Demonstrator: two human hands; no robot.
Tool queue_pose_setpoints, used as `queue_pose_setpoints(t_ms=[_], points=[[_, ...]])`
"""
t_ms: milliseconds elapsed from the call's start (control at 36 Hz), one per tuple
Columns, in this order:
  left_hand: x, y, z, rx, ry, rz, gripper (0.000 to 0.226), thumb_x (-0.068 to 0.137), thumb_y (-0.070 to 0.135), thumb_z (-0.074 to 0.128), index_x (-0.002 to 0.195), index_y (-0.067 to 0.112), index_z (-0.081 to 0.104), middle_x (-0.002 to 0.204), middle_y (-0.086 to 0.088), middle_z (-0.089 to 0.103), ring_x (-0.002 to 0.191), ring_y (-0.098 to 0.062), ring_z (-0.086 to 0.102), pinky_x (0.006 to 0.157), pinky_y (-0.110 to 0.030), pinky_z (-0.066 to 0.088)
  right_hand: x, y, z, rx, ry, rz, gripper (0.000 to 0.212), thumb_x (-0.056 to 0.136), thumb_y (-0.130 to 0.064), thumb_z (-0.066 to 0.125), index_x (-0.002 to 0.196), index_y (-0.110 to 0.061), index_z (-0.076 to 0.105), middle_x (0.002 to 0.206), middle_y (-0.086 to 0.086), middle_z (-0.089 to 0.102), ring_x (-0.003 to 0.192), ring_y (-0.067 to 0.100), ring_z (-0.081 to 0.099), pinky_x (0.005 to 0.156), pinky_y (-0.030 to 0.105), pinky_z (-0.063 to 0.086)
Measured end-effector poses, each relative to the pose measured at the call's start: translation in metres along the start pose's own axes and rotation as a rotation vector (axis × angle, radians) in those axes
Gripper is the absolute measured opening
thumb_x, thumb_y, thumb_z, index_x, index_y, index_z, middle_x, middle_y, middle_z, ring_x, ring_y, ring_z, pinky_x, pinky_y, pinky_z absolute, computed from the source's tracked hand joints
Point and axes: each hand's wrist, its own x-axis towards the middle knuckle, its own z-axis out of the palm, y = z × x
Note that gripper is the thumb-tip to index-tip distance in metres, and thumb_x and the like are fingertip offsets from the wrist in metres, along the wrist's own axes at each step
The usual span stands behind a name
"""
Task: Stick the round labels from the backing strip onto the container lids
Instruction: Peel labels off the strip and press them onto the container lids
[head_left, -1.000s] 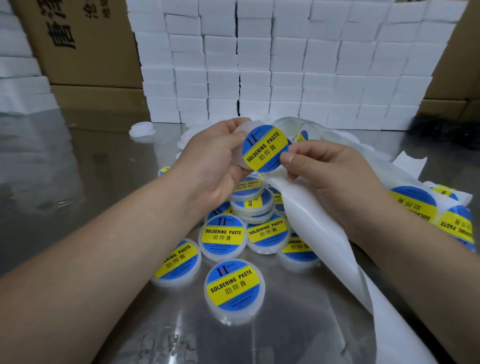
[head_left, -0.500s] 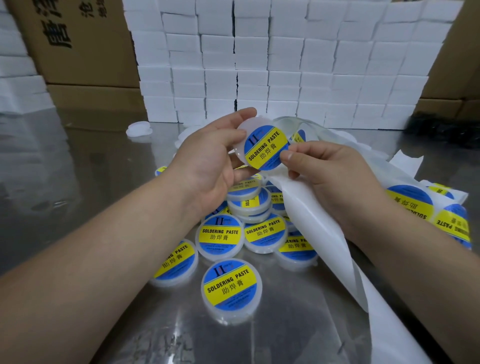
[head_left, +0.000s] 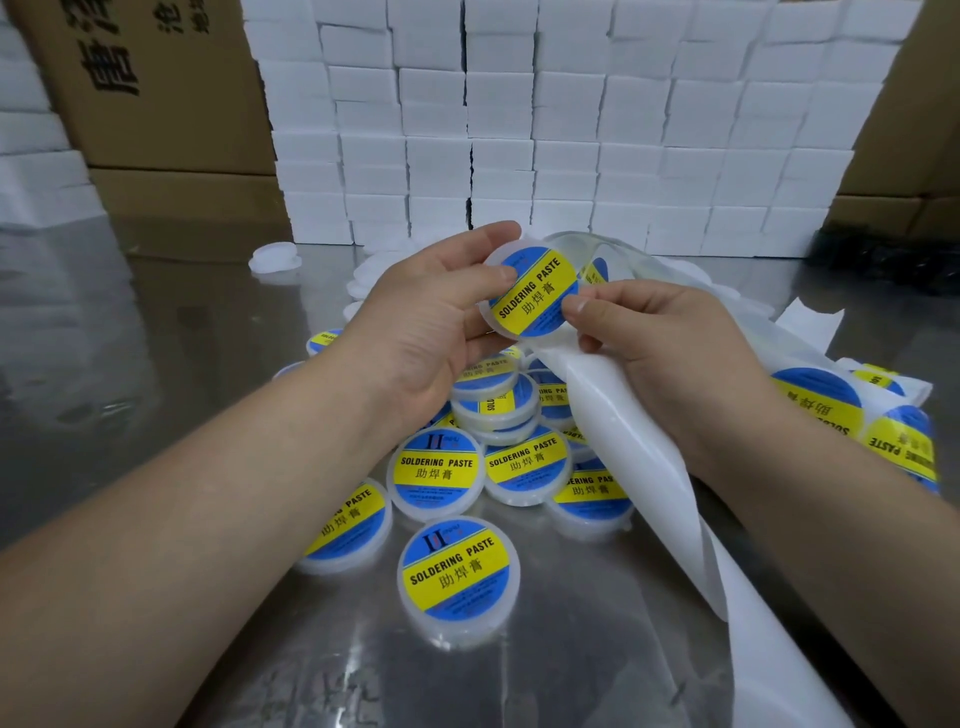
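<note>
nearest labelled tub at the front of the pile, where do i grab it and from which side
Pinch the round white plastic tub with the blue and yellow label across its side wall, thumb near-left, fingers far-right, coming down from above. It lies flat, label up, on the shiny metal table, with its near and right sides free of the pile.

A packing or stockroom workplace: a wall of identical small white boxes is stacked at the far side of a bare metal counter, with printed brown cardboard cartons behind at far left and far right, and many identical labelled soldering-paste containers heaped in the middle
</note>
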Motion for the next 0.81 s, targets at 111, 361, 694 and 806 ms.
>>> queue_pose_setpoints(t_ms=[111, 361, 694, 806], points=[[-0.0014, 0.0004, 0.0013, 0.018, -0.009, 0.003, 0.026, 0.087, 0.0, 0.052, 0.098, 0.021, 0.062, 0.078, 0.001, 0.071, 0.061, -0.011, 0.066, 0.055, -0.021, 0.052, -0.0002, 0.0005, 0.0001, -0.015, 0.004, 0.003, 0.036, 0.081, -0.019, 0.067, 0.046, -0.027, 0.065, 0.047, -0.01, 0.054, 0.043, 0.003, 0.046, 0.044, 0.011, 0.038], [-0.0023, 0.0005, 0.0029, 0.038, 0.01, 0.003, 0.027, 0.087, -0.001, 0.052, 0.098, 0.021, 0.062, 0.084, 0.0, 0.07, 0.064, -0.012, 0.067, 0.059, -0.022, 0.055, -0.0004, -0.0001, -0.0012, -0.043, 0.011, 0.02, 0.033, 0.08, -0.022, 0.068, 0.048, -0.028, 0.066, 0.049, -0.01, 0.057, 0.044, 0.004, 0.049, 0.044, 0.013, 0.041], [-0.0031, -0.0011, 0.003, 0.136, 0.021, 0.033, 0.029, 0.087, -0.002, 0.052, 0.093, 0.024, 0.063, 0.08, 0.004, 0.071, 0.067, -0.01, 0.067, 0.067, -0.024, 0.054, 0.0018, 0.0038, -0.0014, -0.11, 0.063, 0.006, 0.034, 0.079, -0.024, 0.069, 0.045, -0.025, 0.063, 0.048, -0.011, 0.053, 0.045, 0.004, 0.044, 0.043, 0.013, 0.037], [-0.0043, -0.0021, 0.0037, 0.207, 0.007, 0.076, 0.031, 0.088, -0.002, 0.052, 0.09, 0.027, 0.064, 0.08, 0.007, 0.072, 0.071, -0.01, 0.067, 0.068, -0.023, 0.055, 0.0028, 0.0067, -0.0021, -0.161, 0.104, -0.02, 0.029, 0.078, -0.024, 0.07, 0.051, -0.02, 0.062, 0.047, -0.011, 0.053, 0.044, 0.003, 0.044, 0.043, 0.012, 0.036]])
